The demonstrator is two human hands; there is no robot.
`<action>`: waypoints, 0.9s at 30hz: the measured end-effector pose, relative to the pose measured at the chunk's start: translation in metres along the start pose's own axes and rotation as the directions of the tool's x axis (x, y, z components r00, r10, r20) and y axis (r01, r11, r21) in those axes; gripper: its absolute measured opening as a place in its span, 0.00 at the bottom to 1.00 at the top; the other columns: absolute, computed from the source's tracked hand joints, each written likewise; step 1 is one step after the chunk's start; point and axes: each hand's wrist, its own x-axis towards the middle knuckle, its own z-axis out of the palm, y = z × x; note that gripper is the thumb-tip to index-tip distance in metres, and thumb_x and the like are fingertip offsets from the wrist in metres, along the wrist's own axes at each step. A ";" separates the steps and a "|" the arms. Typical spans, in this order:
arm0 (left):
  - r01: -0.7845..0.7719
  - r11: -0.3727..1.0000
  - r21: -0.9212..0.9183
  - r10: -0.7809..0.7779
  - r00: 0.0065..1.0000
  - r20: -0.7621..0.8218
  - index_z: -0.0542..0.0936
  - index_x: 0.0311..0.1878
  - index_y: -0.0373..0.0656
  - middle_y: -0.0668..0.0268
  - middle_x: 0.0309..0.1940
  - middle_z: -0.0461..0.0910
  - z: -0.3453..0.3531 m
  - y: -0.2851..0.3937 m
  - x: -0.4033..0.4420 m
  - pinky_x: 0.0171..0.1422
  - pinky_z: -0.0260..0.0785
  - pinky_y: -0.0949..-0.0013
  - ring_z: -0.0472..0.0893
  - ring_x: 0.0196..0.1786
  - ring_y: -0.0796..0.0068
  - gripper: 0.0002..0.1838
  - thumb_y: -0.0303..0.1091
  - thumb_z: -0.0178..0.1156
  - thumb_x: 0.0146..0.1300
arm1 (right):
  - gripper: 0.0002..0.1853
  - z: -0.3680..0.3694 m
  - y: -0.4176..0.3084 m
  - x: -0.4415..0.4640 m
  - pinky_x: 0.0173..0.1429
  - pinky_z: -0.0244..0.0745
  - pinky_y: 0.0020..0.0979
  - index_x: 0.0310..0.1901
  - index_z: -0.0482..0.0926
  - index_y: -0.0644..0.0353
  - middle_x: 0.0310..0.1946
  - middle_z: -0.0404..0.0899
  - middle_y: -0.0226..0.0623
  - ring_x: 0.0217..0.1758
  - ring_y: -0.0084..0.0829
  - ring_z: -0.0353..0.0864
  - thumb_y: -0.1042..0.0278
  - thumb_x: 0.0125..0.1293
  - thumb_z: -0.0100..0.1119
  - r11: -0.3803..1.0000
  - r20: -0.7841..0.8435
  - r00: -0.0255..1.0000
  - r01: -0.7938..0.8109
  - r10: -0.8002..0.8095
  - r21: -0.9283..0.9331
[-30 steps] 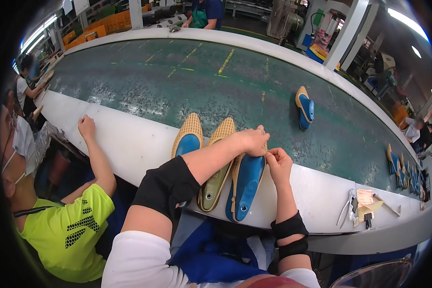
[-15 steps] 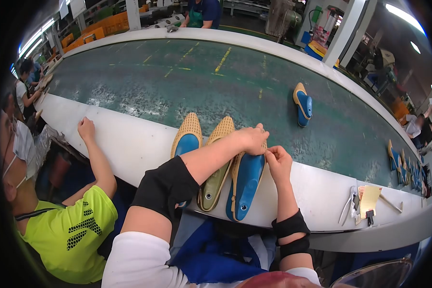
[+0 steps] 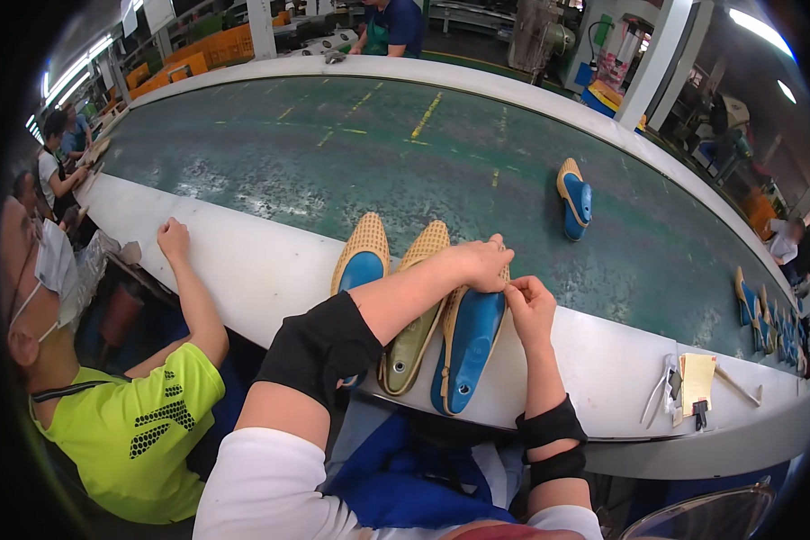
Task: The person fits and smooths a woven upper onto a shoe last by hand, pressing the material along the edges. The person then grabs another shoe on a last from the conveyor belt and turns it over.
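Three shoes with tan woven toes lie side by side on the white ledge, toes toward the green belt. The left shoe [image 3: 365,236] and right shoe [image 3: 473,342] have blue inside; the middle shoe [image 3: 411,340] is olive green. My left hand [image 3: 484,264] rests over the toe of the right shoe, its fingers pressed together, and my left forearm crosses the other two. My right hand [image 3: 530,304] pinches at that shoe's right edge, close beside my left hand. What the fingertips grip is too small to make out.
A single blue-and-tan shoe [image 3: 574,200] sits on the green belt [image 3: 333,148]. Pliers [image 3: 661,387], a yellow paper [image 3: 697,382] and a hammer [image 3: 738,385] lie on the ledge at right. A co-worker in a lime shirt [image 3: 135,432] sits at left. More shoes stand far right.
The whole view has shifted slightly. Both hands stay at the right shoe's toe with little change. At right, the yellow paper lies flatter over the small card than a second ago.
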 end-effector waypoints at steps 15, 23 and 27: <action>-0.011 1.000 -0.004 0.010 0.999 -0.050 0.68 0.56 0.39 0.46 0.58 0.62 0.003 0.002 0.002 0.58 0.65 0.58 0.70 0.57 0.50 0.31 0.47 0.58 0.52 | 0.05 -0.003 0.016 0.007 0.29 0.66 0.18 0.29 0.76 0.65 0.20 0.74 0.28 0.23 0.17 0.71 0.73 0.57 0.58 0.997 0.047 0.996 0.078 -0.079 0.024; -0.001 1.000 -0.006 0.000 0.999 -0.035 0.69 0.55 0.38 0.46 0.58 0.63 0.000 0.004 -0.001 0.57 0.66 0.59 0.72 0.55 0.51 0.30 0.45 0.59 0.51 | 0.06 -0.001 0.002 0.003 0.28 0.61 0.17 0.30 0.75 0.66 0.21 0.73 0.26 0.23 0.14 0.67 0.72 0.58 0.57 0.996 0.050 0.998 0.040 -0.045 0.086; -0.002 1.000 0.010 0.003 0.999 -0.053 0.69 0.55 0.37 0.46 0.59 0.62 0.002 0.004 -0.001 0.56 0.67 0.59 0.73 0.54 0.51 0.29 0.45 0.59 0.51 | 0.07 -0.002 0.002 0.003 0.28 0.61 0.17 0.30 0.75 0.67 0.20 0.73 0.26 0.23 0.14 0.67 0.71 0.58 0.57 0.997 0.055 0.997 0.044 -0.047 0.056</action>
